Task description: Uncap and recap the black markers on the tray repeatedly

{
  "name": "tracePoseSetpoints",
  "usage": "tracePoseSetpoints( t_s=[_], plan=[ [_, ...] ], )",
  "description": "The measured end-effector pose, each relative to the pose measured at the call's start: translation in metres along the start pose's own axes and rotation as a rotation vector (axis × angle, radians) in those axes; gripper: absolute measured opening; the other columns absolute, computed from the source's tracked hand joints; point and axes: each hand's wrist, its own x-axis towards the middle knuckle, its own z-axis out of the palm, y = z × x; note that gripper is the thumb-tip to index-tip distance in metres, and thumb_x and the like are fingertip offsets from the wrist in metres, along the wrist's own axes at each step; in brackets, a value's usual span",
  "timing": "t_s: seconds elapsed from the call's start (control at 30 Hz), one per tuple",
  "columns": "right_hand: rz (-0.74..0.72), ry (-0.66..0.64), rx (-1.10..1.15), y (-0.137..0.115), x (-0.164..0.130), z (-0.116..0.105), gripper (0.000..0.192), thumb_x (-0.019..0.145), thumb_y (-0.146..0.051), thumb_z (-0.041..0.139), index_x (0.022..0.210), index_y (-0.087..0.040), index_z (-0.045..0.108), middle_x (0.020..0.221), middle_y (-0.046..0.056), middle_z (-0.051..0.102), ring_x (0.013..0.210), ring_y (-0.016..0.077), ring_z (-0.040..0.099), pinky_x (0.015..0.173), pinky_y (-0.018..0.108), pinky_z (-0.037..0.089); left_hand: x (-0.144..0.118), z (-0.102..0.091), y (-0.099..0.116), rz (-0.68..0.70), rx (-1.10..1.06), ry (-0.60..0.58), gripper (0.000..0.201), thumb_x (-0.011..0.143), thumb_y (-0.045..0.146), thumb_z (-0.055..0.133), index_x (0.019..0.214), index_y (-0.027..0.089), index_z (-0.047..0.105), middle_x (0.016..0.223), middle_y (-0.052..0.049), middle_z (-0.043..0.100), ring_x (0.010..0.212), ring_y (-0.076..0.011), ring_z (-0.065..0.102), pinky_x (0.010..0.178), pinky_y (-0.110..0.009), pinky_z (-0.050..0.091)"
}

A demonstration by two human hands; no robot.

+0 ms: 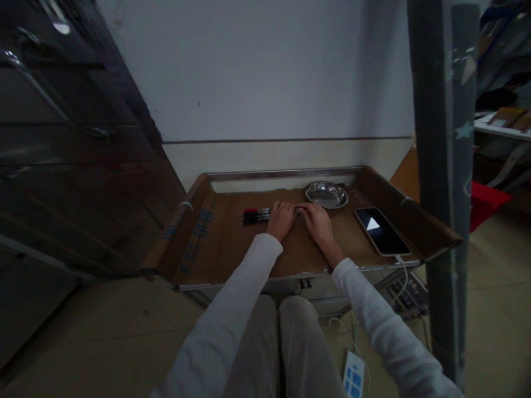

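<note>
A person seated at a low metal cart (pixel 265 173) lined with flattened brown cardboard (pixel 232 243) rested both hands on the lining, side by side near its middle. The left hand (pixel 281 219), knuckles up and fingers curled downward, lay over the right-hand ends of a small bundle of pens (pixel 256 215) — dark barrels, the farthest one with a red section — which lay flat on the cardboard and pointed away to the left. Whether the fingers actually gripped the pens or merely covered them could not be told from the head view. The right hand (pixel 317 219) lay just beside the left, palm down, fingers loosely bent and reaching toward the same spot; a thin dark tip showed between the two hands, but what the right hand held, if anything, could not be made out.

Behind the right hand, near the cart's back rail, sat a shallow steel dish (pixel 327 194). To the right lay a phone (pixel 382 230), face up, its dark screen showing a white triangle, with a white cable (pixel 403 276) running off the front edge. White sleeves (pixel 232 320) covered both forearms — grey trousers (pixel 286 342) filled the foreground. A white power strip (pixel 354 376) lay on the floor below, a dark cabinet (pixel 62 138) stood at left, and a grey post (pixel 442 166) rose at right.
</note>
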Motion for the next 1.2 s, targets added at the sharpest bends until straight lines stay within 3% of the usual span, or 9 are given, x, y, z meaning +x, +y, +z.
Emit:
tracePoseSetpoints(
  t_s=[0.1, 0.4, 0.77, 0.83, 0.93, 1.03, 1.1, 1.2],
  plan=[
    [0.040, 0.047, 0.005, 0.003, 0.000, -0.004, 0.030, 0.094, -0.031, 0.038, 0.106, -0.019, 0.063, 0.099, 0.009, 0.065, 0.093, 0.0213, 0.057, 0.086, 0.034, 0.042, -0.007, -0.008, -0.002, 0.070, -0.018, 0.011, 0.019, 0.093, 0.027, 0.042, 0.099, 0.015, 0.055, 0.099, -0.008, 0.064, 0.096, -0.0213, 0.057, 0.092, -0.037, 0.035],
    [0.016, 0.035, -0.125, 0.001, -0.001, -0.009, 0.032, 0.093, -0.022, 0.037, 0.110, -0.020, 0.063, 0.100, 0.010, 0.063, 0.094, 0.0221, 0.055, 0.087, 0.034, 0.041, -0.009, -0.013, -0.008, -0.073, -0.029, 0.126, 0.019, 0.094, 0.029, 0.040, 0.102, 0.019, 0.055, 0.097, -0.006, 0.063, 0.092, -0.0202, 0.057, 0.083, -0.034, 0.036],
    [-0.009, 0.026, -0.063, -0.004, -0.002, -0.008, 0.035, 0.091, -0.018, 0.036, 0.114, -0.019, 0.062, 0.110, 0.011, 0.062, 0.101, 0.0222, 0.057, 0.091, 0.036, 0.044, -0.012, -0.017, -0.004, -0.061, -0.070, 0.166, 0.020, 0.094, 0.030, 0.040, 0.101, 0.020, 0.056, 0.098, -0.006, 0.064, 0.091, -0.0197, 0.058, 0.082, -0.033, 0.038],
    [-0.056, -0.017, -0.015, -0.009, -0.003, -0.008, 0.041, 0.090, -0.015, 0.034, 0.126, -0.018, 0.053, 0.118, 0.011, 0.060, 0.107, 0.0219, 0.056, 0.095, 0.037, 0.043, -0.013, -0.018, -0.002, -0.045, -0.104, 0.163, 0.019, 0.094, 0.029, 0.042, 0.101, 0.018, 0.056, 0.098, -0.006, 0.065, 0.092, -0.0194, 0.058, 0.082, -0.033, 0.039],
    [-0.138, -0.142, 0.118, -0.020, -0.006, -0.011, 0.062, 0.087, -0.016, 0.038, 0.146, -0.015, 0.019, 0.130, 0.012, 0.053, 0.113, 0.0204, 0.055, 0.097, 0.036, 0.044, -0.019, -0.025, -0.001, -0.099, -0.176, 0.203, 0.019, 0.093, 0.027, 0.042, 0.102, 0.017, 0.055, 0.100, -0.007, 0.065, 0.095, -0.0187, 0.059, 0.084, -0.032, 0.040],
    [-0.181, -0.202, 0.214, -0.025, -0.010, -0.015, 0.073, 0.085, -0.017, 0.039, 0.148, -0.018, 0.001, 0.144, 0.009, 0.039, 0.126, 0.0189, 0.045, 0.103, 0.038, 0.040, -0.032, -0.038, -0.002, -0.180, -0.216, 0.259, 0.020, 0.094, 0.026, 0.042, 0.106, 0.018, 0.055, 0.104, -0.006, 0.066, 0.096, -0.0175, 0.059, 0.086, -0.031, 0.040],
    [-0.158, -0.218, 0.200, -0.023, -0.014, -0.016, 0.070, 0.086, -0.018, 0.038, 0.148, -0.017, 0.005, 0.146, 0.009, 0.036, 0.130, 0.0189, 0.041, 0.106, 0.038, 0.036, -0.044, -0.048, -0.005, -0.252, -0.192, 0.261, 0.021, 0.094, 0.027, 0.042, 0.108, 0.019, 0.055, 0.105, -0.006, 0.066, 0.096, -0.0183, 0.059, 0.085, -0.032, 0.040],
    [-0.075, -0.288, 0.068, -0.015, -0.021, -0.014, 0.058, 0.088, -0.020, 0.038, 0.144, -0.012, 0.026, 0.144, 0.013, 0.038, 0.129, 0.0215, 0.042, 0.107, 0.040, 0.034, -0.064, -0.057, -0.012, -0.344, -0.072, 0.195, 0.021, 0.093, 0.028, 0.043, 0.105, 0.021, 0.059, 0.100, -0.007, 0.068, 0.092, -0.0226, 0.058, 0.083, -0.038, 0.040]
  ],
)
